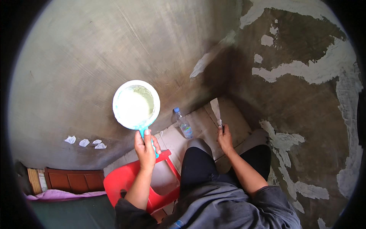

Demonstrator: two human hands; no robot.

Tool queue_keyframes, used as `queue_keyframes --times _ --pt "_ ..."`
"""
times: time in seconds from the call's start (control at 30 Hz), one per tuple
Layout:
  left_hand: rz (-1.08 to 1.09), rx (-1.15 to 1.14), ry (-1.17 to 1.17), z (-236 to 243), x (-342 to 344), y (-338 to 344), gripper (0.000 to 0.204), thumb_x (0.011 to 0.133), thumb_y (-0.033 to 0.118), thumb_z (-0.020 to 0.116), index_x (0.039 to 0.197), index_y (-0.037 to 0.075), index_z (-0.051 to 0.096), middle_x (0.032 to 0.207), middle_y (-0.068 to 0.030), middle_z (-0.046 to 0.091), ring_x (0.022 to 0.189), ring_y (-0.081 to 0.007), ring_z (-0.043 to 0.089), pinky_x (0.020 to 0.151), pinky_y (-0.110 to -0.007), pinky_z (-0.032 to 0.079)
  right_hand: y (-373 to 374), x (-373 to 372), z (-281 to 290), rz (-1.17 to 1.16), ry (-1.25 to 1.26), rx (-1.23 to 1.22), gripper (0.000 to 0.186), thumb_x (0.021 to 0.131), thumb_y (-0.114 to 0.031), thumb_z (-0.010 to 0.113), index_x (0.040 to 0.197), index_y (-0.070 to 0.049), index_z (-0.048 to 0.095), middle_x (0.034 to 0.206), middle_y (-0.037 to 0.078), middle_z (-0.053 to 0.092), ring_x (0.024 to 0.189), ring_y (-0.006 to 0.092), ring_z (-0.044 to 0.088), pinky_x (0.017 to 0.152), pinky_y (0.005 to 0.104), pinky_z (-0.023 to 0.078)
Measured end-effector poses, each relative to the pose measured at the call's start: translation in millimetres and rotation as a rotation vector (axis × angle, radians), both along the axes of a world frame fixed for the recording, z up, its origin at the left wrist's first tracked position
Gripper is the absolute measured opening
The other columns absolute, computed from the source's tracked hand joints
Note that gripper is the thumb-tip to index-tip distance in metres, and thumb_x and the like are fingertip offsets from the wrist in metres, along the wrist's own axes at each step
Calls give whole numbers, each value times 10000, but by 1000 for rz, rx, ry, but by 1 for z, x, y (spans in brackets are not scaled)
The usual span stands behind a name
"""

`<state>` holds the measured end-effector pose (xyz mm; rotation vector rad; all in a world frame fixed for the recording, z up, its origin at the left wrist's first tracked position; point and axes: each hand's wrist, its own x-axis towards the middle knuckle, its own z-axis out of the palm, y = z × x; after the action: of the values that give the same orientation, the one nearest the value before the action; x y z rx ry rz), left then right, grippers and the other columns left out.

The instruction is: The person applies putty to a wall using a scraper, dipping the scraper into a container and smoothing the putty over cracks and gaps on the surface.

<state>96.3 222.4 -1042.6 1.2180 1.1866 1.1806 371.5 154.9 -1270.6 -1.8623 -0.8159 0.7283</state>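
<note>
My left hand [146,150] grips the turquoise handle of a round scoop [136,105] that holds white paste, raised in front of the wall. In my right hand [224,135] is a putty knife [215,111], its pale, smeared blade pointing up toward the corner of the walls. The wall on my right carries irregular white patches [293,66], and a few small ones [84,142] mark the lower left of the facing wall.
A clear plastic bottle [185,126] stands on the tiled floor [202,122] beside the facing wall. A red plastic chair [118,179] is at my lower left, next to a brown wooden panel [74,179], pink cloth [65,194] and a dark green surface [72,213]. My legs are below me.
</note>
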Motion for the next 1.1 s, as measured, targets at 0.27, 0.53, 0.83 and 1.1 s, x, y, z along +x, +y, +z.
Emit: queue_keyframes --times 0.27,0.53,0.83,1.1 --pt "13 -112 5 -3 -5 -23 249 1072 314 514 1039 69 488 617 -33 495 385 -111 450 360 -266 382 -11 25 42 45 43 94 288 1024 -242 556 1208 -21 536 931 177 680 837 291 664 783 402 516" --pt "-138 -172 68 -7 16 -47 226 1057 274 556 1011 58 508 608 -14 517 389 -84 448 364 -257 369 -46 68 188 123 127 327 212 982 -117 637 1173 -30 611 908 20 656 725 88 576 619 250 464" --pt "-359 -63 356 -11 27 -51 233 1013 246 636 977 34 547 560 -13 572 419 -92 526 406 -276 412 -77 51 331 483 -384 268 218 912 -119 727 1072 16 665 930 190 712 772 268 733 709 343 573" --pt "-433 189 552 -16 34 -43 274 977 264 684 954 35 534 632 -114 613 544 -284 637 528 -374 489 -14 18 311 693 -809 224 156 838 -78 662 951 26 637 873 189 647 714 370 673 628 440 565"
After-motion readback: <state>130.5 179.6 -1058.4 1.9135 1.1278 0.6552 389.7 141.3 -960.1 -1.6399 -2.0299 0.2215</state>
